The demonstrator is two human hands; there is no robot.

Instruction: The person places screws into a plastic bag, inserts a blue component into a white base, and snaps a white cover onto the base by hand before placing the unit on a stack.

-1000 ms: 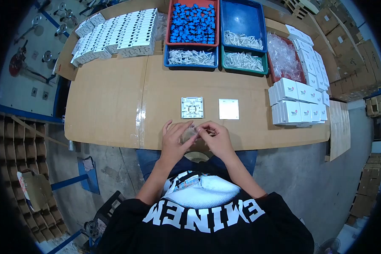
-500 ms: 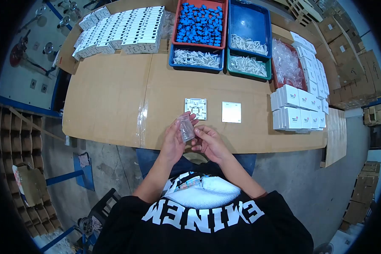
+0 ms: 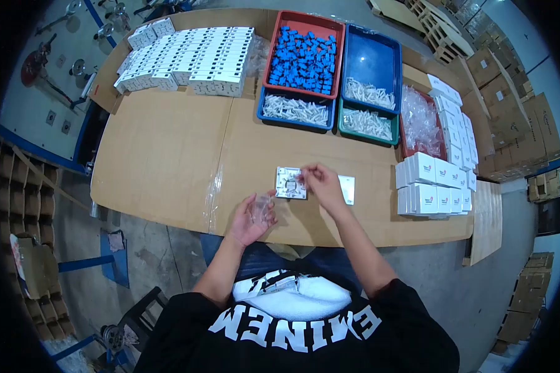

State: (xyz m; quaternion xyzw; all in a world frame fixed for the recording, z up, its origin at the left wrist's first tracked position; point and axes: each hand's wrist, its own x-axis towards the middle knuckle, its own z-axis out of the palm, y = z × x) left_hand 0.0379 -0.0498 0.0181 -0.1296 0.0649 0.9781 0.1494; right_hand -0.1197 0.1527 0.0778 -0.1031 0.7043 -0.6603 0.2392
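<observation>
In my left hand (image 3: pixel 247 225), over the table's front part, lies a small clear plastic bag (image 3: pixel 261 209), with the fingers curled around it. Just beyond it a white square frame-like plate (image 3: pixel 286 184) with cut-outs lies flat on the cardboard. The fingertips of my right hand (image 3: pixel 324 189) are pinched together over that plate's right edge. What they hold, if anything, is too small to make out. To the right, a plain white square plate (image 3: pixel 348 190) is partly hidden behind my right hand.
Behind stand a red tray (image 3: pixel 335 57) of blue parts, blue (image 3: pixel 397 59) and green (image 3: pixel 387 140) trays with small clear bags, and a red tray of clear plastic bags (image 3: pixel 422 118). White boxes are stacked at right (image 3: pixel 424 196) and far left (image 3: pixel 190 62). Brown cardboard (image 3: pixel 162 155) covers the table.
My right hand has left the bag and moved forward to the frame-like plate. My left hand keeps the bag, slightly lower and to the left. The view has shifted a little.
</observation>
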